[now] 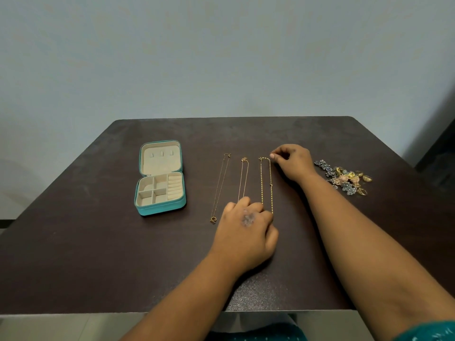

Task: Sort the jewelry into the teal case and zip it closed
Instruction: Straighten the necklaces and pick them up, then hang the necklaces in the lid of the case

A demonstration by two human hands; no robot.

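While the right hand [291,163] pinches the beaded chain's [266,183] clasp end, the left hand [246,230] (fingers curled) grips its bottom, probably to lift it untangled.

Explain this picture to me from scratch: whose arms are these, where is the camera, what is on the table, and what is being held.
There is no machine here. A person wears a camera on the head, so the single picture looks forward and down over their own two bare arms.

On the dark table lies an open teal case, its beige compartments apparently empty. Beside it three thin gold necklaces lie stretched out side by side: the left necklace, the middle necklace and the thicker right necklace. At the far right sits a pile of small jewelry.

The right hand pinches the top end of the right necklace. The left hand rests curled over the lower ends of the middle and right necklaces; its fingers hide what they grip.
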